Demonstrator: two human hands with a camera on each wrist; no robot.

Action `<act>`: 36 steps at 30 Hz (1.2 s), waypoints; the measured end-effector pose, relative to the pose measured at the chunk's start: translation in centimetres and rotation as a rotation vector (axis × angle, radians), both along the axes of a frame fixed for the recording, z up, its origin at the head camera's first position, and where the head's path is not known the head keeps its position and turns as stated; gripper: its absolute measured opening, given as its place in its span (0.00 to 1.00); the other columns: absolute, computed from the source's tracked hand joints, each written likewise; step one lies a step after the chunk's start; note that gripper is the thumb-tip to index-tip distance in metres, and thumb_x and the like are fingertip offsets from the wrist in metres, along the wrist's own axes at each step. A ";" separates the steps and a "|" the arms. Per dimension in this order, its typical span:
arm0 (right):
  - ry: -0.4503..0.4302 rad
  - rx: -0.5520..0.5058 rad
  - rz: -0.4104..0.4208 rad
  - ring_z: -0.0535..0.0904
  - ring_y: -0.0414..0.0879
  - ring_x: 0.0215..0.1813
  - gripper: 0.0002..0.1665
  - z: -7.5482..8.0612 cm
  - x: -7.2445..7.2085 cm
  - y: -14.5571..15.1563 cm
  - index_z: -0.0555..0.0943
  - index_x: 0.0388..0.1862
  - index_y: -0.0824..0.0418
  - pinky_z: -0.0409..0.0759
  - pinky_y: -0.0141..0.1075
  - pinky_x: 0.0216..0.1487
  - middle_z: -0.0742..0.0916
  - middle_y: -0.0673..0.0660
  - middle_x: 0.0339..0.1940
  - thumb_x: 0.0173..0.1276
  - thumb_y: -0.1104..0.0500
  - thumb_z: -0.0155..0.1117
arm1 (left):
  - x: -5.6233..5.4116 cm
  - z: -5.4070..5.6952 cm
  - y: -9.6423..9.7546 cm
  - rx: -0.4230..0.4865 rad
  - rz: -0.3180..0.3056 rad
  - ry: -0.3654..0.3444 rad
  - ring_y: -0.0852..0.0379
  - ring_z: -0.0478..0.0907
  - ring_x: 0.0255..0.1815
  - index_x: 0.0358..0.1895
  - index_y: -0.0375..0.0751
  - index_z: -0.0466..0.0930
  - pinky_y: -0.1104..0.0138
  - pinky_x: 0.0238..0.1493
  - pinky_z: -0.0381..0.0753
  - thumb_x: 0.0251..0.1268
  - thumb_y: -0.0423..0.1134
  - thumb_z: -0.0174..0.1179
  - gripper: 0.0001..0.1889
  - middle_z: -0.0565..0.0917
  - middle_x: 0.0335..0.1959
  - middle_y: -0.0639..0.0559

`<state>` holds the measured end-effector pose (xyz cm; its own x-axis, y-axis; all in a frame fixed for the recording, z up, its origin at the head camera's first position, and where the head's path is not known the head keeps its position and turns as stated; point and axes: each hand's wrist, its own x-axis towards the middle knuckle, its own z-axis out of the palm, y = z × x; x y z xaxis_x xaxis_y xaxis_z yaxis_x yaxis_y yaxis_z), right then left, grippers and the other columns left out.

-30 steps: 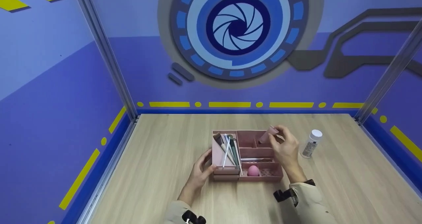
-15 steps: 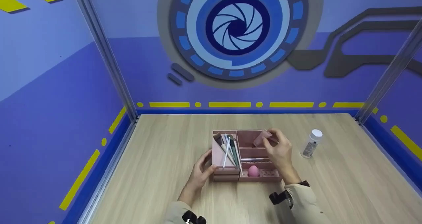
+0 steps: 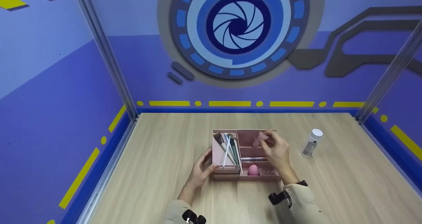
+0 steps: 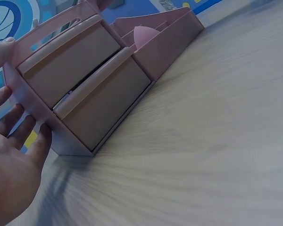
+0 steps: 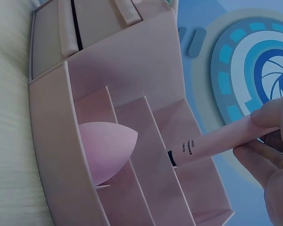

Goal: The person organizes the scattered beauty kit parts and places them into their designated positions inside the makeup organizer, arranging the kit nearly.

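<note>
A pink desktop organizer (image 3: 226, 177) stands on the table, with drawers on its left side and open compartments on the right. My left hand (image 3: 197, 172) rests against its left side; in the left wrist view the fingers (image 4: 40, 146) lie nearly straight on the side wall, thumb at the top edge. My right hand (image 3: 279, 151) pinches a pink squeeze tube (image 5: 212, 141) by its flat end. The tube tilts, dark cap end down, over the back compartments. A pink makeup sponge (image 5: 108, 149) sits in the front compartment. Makeup brushes (image 3: 227, 151) lie on the drawer top.
A clear bottle with a white cap (image 3: 311, 143) stands on the table right of the organizer. Slim sticks (image 3: 253, 159) lie in the middle compartment. Blue panels (image 3: 191, 85) enclose the wooden table (image 3: 158, 141) at the back and sides.
My right hand has moved left with the squeeze tube, from the back right compartment toward the compartment beside it. The left hand and the organizer have stayed put.
</note>
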<state>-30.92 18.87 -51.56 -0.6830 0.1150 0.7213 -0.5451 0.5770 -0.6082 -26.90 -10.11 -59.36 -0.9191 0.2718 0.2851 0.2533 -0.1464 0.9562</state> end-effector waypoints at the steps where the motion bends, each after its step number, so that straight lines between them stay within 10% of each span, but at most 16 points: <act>1: 0.000 0.003 0.000 0.88 0.53 0.38 0.16 0.0 -0.1 0.0 0.82 0.39 0.64 0.86 0.38 0.39 0.88 0.59 0.35 0.50 0.72 0.74 | 0.0 0.0 0.0 0.002 -0.004 0.003 0.38 0.49 0.78 0.75 0.33 0.52 0.54 0.73 0.60 0.71 0.33 0.56 0.34 0.56 0.76 0.35; 9: 0.063 0.019 0.018 0.88 0.55 0.37 0.17 -0.3 -1.3 -0.6 0.85 0.42 0.66 0.86 0.36 0.39 0.89 0.63 0.38 0.51 0.71 0.75 | -0.1 0.0 -0.2 0.028 -0.009 0.002 0.37 0.50 0.77 0.75 0.32 0.51 0.65 0.68 0.68 0.70 0.32 0.56 0.35 0.57 0.76 0.34; 36: -0.053 0.068 -0.047 0.87 0.55 0.38 0.16 -2.8 -2.9 -1.4 0.86 0.42 0.62 0.85 0.48 0.39 0.89 0.62 0.37 0.52 0.68 0.76 | -0.2 -0.2 -0.1 0.012 0.001 0.030 0.35 0.52 0.76 0.74 0.29 0.51 0.49 0.73 0.59 0.70 0.31 0.55 0.34 0.56 0.76 0.33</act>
<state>-33.85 17.50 -54.33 -0.7154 0.0995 0.6916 -0.4848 0.6421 -0.5939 -27.13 -10.26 -59.55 -0.9102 0.2673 0.3164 0.2824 -0.1581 0.9462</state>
